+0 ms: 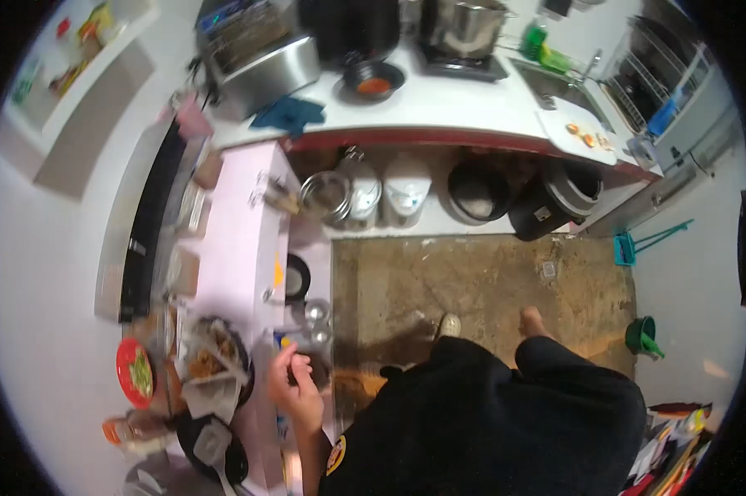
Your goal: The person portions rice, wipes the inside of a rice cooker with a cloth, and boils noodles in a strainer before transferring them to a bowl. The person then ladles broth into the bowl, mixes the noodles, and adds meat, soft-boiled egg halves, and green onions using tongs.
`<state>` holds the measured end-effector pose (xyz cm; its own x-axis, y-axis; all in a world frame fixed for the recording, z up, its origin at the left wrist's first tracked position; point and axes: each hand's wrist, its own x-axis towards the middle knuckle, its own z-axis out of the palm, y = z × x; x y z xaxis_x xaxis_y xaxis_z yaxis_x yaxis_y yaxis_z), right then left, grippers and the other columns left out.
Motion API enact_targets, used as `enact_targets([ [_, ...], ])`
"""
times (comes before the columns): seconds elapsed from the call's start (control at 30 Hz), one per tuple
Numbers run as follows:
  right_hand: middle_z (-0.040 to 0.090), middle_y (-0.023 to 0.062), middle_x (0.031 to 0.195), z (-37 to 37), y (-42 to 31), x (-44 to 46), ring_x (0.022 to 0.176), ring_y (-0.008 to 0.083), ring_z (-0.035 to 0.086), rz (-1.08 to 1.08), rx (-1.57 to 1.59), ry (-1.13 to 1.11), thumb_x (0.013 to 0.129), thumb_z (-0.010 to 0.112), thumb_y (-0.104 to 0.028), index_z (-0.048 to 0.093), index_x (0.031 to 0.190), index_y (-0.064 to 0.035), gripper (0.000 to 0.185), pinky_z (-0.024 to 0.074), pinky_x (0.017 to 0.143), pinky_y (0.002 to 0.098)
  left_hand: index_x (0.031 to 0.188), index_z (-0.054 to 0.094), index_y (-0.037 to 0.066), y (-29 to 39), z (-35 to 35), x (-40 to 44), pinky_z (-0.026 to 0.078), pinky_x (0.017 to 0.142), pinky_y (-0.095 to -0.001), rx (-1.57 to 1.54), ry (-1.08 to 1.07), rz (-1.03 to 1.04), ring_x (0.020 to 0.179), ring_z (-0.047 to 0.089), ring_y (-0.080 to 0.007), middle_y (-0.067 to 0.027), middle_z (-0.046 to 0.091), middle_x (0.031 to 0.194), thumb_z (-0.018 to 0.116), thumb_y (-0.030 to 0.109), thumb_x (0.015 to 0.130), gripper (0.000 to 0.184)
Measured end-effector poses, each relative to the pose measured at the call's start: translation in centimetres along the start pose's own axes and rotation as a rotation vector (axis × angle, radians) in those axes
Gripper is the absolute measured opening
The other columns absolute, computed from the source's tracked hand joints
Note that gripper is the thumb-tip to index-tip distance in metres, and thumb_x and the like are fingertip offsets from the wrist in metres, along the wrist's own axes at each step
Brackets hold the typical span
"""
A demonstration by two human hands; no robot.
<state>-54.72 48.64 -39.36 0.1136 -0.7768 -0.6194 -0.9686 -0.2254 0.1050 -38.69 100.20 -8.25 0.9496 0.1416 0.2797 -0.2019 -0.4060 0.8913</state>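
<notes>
My left hand (297, 385) hangs in the air beside the edge of the pink counter (234, 190), palm partly turned up. Its fingers are loosely curled and apart, and I see nothing held in them. Left of it on the counter is a bowl with fried pieces (212, 360) on white paper. Nearer me, a grey spatula (212, 444) lies across a black pan (239, 459). A red plate (125, 388) with green slices stands farther left. My right hand is out of view.
On the white counter (439, 112) are a black bowl (392, 76) with red sauce, a steel pot (465, 29) on a cooker and a cutting board (559, 124) with halved eggs. Containers and a rice cooker (546, 207) fill the shelf below. A green bucket (637, 336) stands right.
</notes>
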Motion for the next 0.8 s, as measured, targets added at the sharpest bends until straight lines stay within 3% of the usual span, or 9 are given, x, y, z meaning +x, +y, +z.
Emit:
enact_targets([
  [0.07,0.065,0.0113,0.089,5.5,7.2,8.6,0.077,0.0209,0.059,0.003,0.167,-0.057,0.089,0.057,-0.019,0.065,0.099,0.0006,0.023,0.0473,0.068,0.0330,0.104,0.060,-0.001,0.9,3.4,0.4,0.045,0.058,-0.0227,-0.019,-0.082,0.008,0.063,0.054,-0.0103,-0.0062,0.060,0.075,0.050,0.005,0.089,0.018],
  [0.1,0.065,0.0136,0.094,3.9,8.5,5.3,0.078,0.0217,0.060,0.113,0.479,-0.150,0.088,0.059,-0.018,0.065,0.100,0.0005,0.023,0.0483,0.067,0.0331,0.105,0.059,-0.002,1.5,5.5,0.4,0.044,0.060,-0.0206,-0.023,-0.148,-0.020,0.066,0.052,-0.0076,-0.0047,0.059,0.077,0.049,0.003,0.090,0.018],
  [0.2,0.060,0.0157,0.105,1.6,11.5,-0.3,0.080,0.0305,0.060,-0.135,0.772,-0.763,0.090,0.056,-0.023,0.055,0.119,-0.0041,0.034,0.0493,0.068,0.0432,0.104,0.060,-0.002,3.4,12.9,0.8,0.045,0.059,-0.0211,-0.090,-0.267,0.032,0.067,0.054,-0.0078,-0.0045,0.059,0.077,0.050,0.003,0.090,0.017],
  [0.3,0.057,0.0175,0.111,2.9,11.8,0.2,0.085,0.0324,0.059,-0.104,0.910,-0.949,0.090,0.054,-0.027,0.050,0.124,-0.0046,0.040,0.0489,0.072,0.0450,0.100,0.063,0.001,6.3,20.7,0.7,0.048,0.060,-0.0227,-0.131,-0.417,0.123,0.068,0.060,-0.0095,-0.0047,0.061,0.074,0.052,0.004,0.090,0.016],
  [0.4,0.054,0.0194,0.117,2.1,12.1,2.5,0.089,0.0343,0.059,-0.045,1.065,-0.925,0.091,0.051,-0.032,0.046,0.129,-0.0051,0.046,0.0485,0.076,0.0469,0.100,0.064,0.004,10.5,26.8,1.8,0.048,0.059,-0.0254,-0.017,-0.606,0.259,0.066,0.061,-0.0138,-0.0068,0.062,0.076,0.055,0.005,0.087,0.016],
  [0.47,0.051,0.0206,0.121,0.6,12.3,4.5,0.092,0.0355,0.059,-0.046,1.120,-0.826,0.092,0.049,-0.035,0.043,0.132,-0.0054,0.050,0.0482,0.079,0.0481,0.101,0.065,0.008,13.2,29.6,3.1,0.047,0.058,-0.0288,0.108,-0.866,0.535,0.065,0.061,-0.0200,-0.0089,0.061,0.076,0.058,0.007,0.085,0.018],
  [0.57,0.051,0.0212,0.125,-3.9,10.0,8.0,0.093,0.0359,0.059,-0.210,0.935,-0.548,0.092,0.048,-0.039,0.040,0.134,-0.0059,0.054,0.0485,0.079,0.0471,0.100,0.066,0.012,15.1,32.6,5.8,0.046,0.058,-0.0318,0.142,-0.925,0.641,0.066,0.059,-0.0242,-0.0091,0.059,0.076,0.059,0.008,0.083,0.019],
  [0.63,0.052,0.0196,0.124,-6.4,7.2,10.0,0.096,0.0339,0.059,-0.103,1.112,-0.395,0.091,0.049,-0.039,0.042,0.133,-0.0062,0.054,0.0489,0.079,0.0445,0.098,0.066,0.012,15.7,34.0,8.5,0.047,0.059,-0.0332,0.230,-0.933,0.628,0.070,0.060,-0.0236,-0.0078,0.060,0.078,0.059,0.008,0.082,0.018],
  [0.8,0.059,0.0111,0.109,-18.5,-5.1,8.0,0.089,0.0230,0.060,-0.526,1.444,-0.400,0.091,0.052,-0.034,0.041,0.133,-0.0054,0.052,0.0486,0.078,0.0332,0.095,0.065,0.012,15.7,37.1,17.9,0.048,0.060,-0.0332,0.238,-0.833,0.786,0.070,0.060,-0.0244,-0.0059,0.058,0.076,0.060,0.011,0.081,0.016],
])
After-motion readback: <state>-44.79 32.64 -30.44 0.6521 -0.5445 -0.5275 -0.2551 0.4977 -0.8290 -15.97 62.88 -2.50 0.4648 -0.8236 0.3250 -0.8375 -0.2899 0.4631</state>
